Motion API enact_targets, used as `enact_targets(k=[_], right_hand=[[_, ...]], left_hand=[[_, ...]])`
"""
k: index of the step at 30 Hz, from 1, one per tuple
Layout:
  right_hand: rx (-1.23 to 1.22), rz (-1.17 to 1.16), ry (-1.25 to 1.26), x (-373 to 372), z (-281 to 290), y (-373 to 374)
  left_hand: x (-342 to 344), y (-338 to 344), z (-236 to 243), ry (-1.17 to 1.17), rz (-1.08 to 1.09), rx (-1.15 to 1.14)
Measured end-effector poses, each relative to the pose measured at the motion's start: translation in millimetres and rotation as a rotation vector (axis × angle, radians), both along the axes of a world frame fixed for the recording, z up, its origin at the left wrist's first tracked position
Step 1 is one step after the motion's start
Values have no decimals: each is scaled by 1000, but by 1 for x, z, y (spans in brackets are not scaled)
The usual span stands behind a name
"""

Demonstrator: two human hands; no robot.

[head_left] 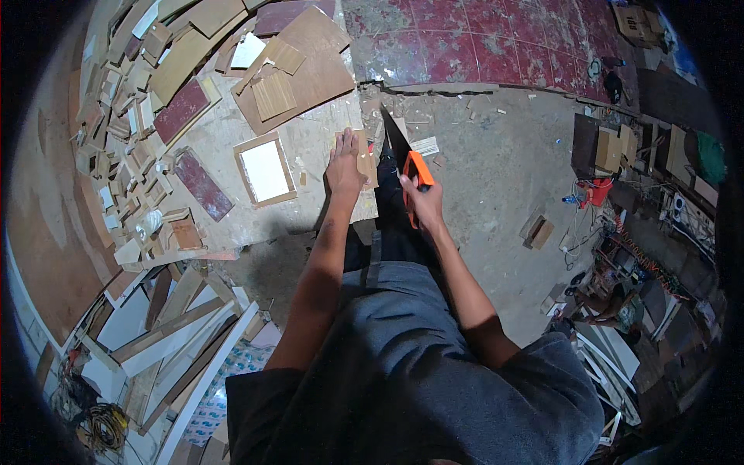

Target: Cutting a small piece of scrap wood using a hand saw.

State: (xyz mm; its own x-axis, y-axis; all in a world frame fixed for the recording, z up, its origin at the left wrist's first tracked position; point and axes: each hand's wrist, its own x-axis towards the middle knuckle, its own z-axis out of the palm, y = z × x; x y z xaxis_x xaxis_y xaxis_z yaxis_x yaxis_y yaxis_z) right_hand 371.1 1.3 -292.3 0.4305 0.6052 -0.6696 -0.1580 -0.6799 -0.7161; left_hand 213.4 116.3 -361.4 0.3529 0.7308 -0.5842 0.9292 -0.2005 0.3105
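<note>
In my right hand (425,203) is a handsaw (397,138) with an orange handle and a dark blade, the fingers wrapped round the grip. Its blade points away from me, just right of the worktable's (314,213) edge. A small light-brown wooden board (366,169) lies at that edge, with my left hand (346,164) flat on top of it, fingers outstretched. Whether the teeth touch the board, I cannot tell. To the left of my left hand lies a brown wooden panel with a white sheet (265,172) on it.
Several wood offcuts (139,116) crowd the table's left side, and larger boards (298,77) lie at its far end. Long planks (167,337) lean in a pile at lower left. Tangled cables (577,225) and a red object (597,191) are on the right floor.
</note>
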Motion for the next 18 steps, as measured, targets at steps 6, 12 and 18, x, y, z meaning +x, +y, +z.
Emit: enact_targets(k=[6,12,18], right_hand=[[87,-1,51,-25,50,-11],[55,-49,111,-42,52,-14],[131,38,56,-47,53,-8]], left_hand=[[5,2,4,-5,-21,-1],[2,1,4,-4,-20,1],[-2,-1,-6,-70,-5,58]])
